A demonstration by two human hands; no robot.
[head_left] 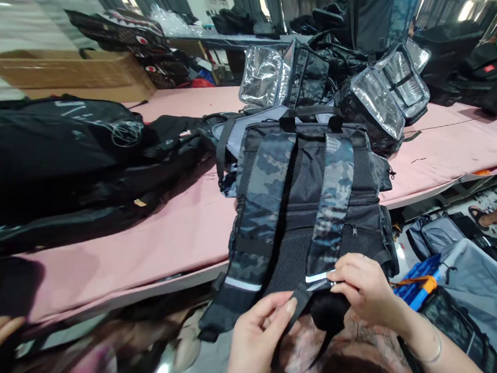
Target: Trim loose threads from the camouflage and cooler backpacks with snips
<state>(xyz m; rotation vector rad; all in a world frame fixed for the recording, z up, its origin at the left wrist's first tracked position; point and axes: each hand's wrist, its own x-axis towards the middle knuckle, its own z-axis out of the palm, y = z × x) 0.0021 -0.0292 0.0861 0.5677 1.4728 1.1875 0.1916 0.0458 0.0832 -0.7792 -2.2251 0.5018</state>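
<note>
A black and grey camouflage backpack (312, 163) lies with its padded shoulder straps facing up, its lower end at the table's front edge. My left hand (266, 325) is closed, pinching a black webbing strap (301, 301) between thumb and fingers. Closed around a small pair of thread snips (319, 286), my right hand (363, 287) is at the bottom of the right-hand shoulder strap. The pointed metal blades reach left, close to the webbing; I cannot tell whether they touch it. The rest of the webbing hangs in a loop below my hands.
Black bags (48, 159) are piled on the pink tabletop (149, 249) at left, near another person's hand (1, 333). Silver-lined bags (376, 101) and a cardboard box (79, 74) sit farther back. At lower right, a grey-lined container (481, 275) and more bags lie on the floor.
</note>
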